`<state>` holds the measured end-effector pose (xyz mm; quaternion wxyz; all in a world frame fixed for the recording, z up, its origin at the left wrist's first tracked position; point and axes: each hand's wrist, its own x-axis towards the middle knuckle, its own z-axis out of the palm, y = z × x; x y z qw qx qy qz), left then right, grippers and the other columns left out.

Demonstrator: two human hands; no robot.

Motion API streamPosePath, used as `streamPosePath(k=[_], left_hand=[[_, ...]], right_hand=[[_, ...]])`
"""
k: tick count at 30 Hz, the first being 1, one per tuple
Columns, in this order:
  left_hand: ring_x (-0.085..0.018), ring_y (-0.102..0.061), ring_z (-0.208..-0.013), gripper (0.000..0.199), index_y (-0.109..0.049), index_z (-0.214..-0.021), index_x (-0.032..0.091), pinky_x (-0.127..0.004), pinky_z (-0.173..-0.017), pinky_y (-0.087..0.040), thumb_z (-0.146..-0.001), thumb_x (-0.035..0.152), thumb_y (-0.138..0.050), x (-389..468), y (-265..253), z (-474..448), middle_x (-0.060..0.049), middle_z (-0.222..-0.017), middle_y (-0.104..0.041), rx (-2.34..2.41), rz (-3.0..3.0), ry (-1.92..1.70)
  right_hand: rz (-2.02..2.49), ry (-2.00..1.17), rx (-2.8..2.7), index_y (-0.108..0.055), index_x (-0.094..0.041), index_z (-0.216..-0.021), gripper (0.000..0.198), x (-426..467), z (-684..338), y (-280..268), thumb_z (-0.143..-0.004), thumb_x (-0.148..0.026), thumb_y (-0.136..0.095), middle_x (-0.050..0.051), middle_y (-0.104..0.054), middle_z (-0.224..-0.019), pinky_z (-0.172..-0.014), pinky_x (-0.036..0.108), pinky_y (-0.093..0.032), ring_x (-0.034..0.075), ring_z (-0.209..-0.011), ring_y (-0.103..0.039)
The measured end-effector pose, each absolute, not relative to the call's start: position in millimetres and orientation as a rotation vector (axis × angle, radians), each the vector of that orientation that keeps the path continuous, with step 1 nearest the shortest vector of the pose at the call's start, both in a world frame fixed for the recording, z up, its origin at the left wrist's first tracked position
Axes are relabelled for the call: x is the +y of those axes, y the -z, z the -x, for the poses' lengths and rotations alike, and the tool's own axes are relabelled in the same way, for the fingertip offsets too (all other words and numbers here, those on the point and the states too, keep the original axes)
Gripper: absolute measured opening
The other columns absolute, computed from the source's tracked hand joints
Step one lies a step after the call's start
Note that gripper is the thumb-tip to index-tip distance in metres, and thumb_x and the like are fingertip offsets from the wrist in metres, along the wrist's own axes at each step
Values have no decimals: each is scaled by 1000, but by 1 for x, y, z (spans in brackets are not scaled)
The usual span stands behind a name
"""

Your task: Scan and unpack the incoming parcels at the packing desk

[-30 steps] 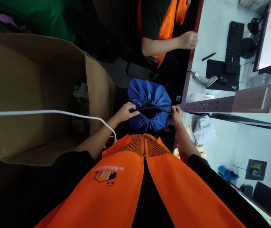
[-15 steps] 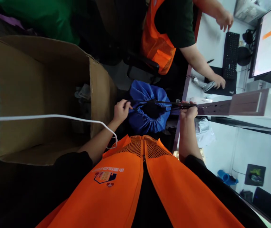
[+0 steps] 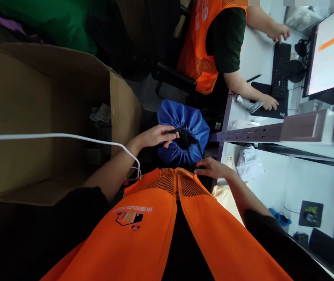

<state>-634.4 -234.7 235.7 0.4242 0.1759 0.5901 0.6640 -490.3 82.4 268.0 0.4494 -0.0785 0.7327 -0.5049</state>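
A blue drawstring bag [image 3: 198, 117] sits below me with its gathered mouth partly pulled in around a dark opening. My left hand [image 3: 162, 136] reaches over the left side of the mouth, its fingers closed on the black drawstring [image 3: 180, 130]. At the lower right of the bag is my right hand [image 3: 212, 168], with thumb and fingers pinched together. Another stretch of black cord runs from the mouth down towards these fingertips; the exact grip there is partly hidden.
An open cardboard box [image 3: 23, 117] stands on the left, a white cable [image 3: 67, 136] crossing in front. A co-worker's hand [image 3: 269, 102] rests by a keyboard [image 3: 281, 70] on the white desk [image 3: 250, 54]. A metal post [image 3: 251, 133] juts out on the right.
The cord was stretched wide between both hands. Now my left hand has moved right over the bag's mouth, and my right hand has come left and nearer my body; the cord hangs slacker.
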Motion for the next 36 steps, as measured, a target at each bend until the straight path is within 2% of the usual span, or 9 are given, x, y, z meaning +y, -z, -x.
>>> streamPosePath(k=[3, 7, 12, 16, 19, 22, 27, 31, 36], left_hand=[[-17, -66, -72, 23, -67, -80, 20, -33, -83, -58, -84, 36, -83, -242, -228, 638, -1, -69, -64, 1457, -171, -2180], [-12, -54, -62, 31, -53, -73, 21, -28, -81, -57, -66, 19, -82, -253, -193, 636, 6, -61, -52, 1497, 324, -2600], [-11, -47, -57, 35, -38, -66, 22, -26, -72, -56, -83, 24, -69, -258, -172, 638, 6, -60, -37, 1362, 693, -2712], [-12, -53, -59, 18, -46, -79, 22, -24, -64, -52, -93, 18, -56, -254, -177, 654, 4, -67, -46, 1339, 1010, -2770], [-11, -53, -59, 10, -54, -88, 21, -22, -57, -46, -91, 11, -52, -251, -194, 661, 2, -73, -53, 1293, 910, -2837], [-13, -50, -55, 6, -64, -89, 18, -23, -55, -44, -85, 14, -61, -250, -223, 655, 2, -68, -52, 1395, 416, -2659], [-16, -63, -66, 13, -73, -93, 16, -26, -67, -50, -93, 29, -74, -235, -281, 632, -3, -72, -65, 1717, -490, -2055], [-16, -60, -63, 35, -70, -92, 18, -28, -64, -47, -102, 51, -68, -216, -306, 622, -2, -73, -62, 1648, -612, -2094], [-15, -57, -65, 43, -67, -87, 19, -29, -63, -49, -97, 60, -74, -211, -314, 618, -3, -77, -59, 1624, -458, -2349]], right_hand=[[63, 1835, 1972, -61, -20, -66, 39, 100, 472, -295, -91, -46, -78, -2, -51, -68, -69, 29, -44, 14, -69, -50], [-749, 2767, 2128, -50, -23, -62, 39, 147, 456, -309, -84, -44, -75, -5, -37, -63, -79, 34, -55, 15, -62, -45], [-1056, 2595, 2124, -39, -25, -60, 45, 152, 445, -300, -81, -45, -73, -4, -31, -65, -79, 42, -59, 16, -58, -40], [-1022, 2538, 2148, -31, -24, -58, 59, 155, 438, -289, -78, -49, -81, -7, -25, -57, -66, 36, -57, 13, -51, -32], [-1005, 2275, 2140, -54, -26, -65, 42, 169, 430, -281, -75, -49, -87, -11, -29, -49, -58, 35, -55, 11, -42, -30], [-749, 1702, 2074, -75, -24, -88, 34, 175, 425, -269, -74, -51, -89, -5, -52, -51, -58, 37, -56, 16, -45, -49], [-430, 941, 2333, -76, -25, -90, 41, 121, 457, -242, -56, -31, -97, 5, -73, -80, -80, 43, -61, 31, -86, -73], [-152, 1295, 2596, -73, -23, -122, 45, 45, 507, -241, -84, -45, -83, 14, -72, -126, -115, 51, -50, 33, -126, -65], [230, 1787, 1857, -70, -19, -128, 64, -18, 533, -251, -97, -74, -63, 9, -74, -121, -106, 43, -56, 26, -114, -70]])
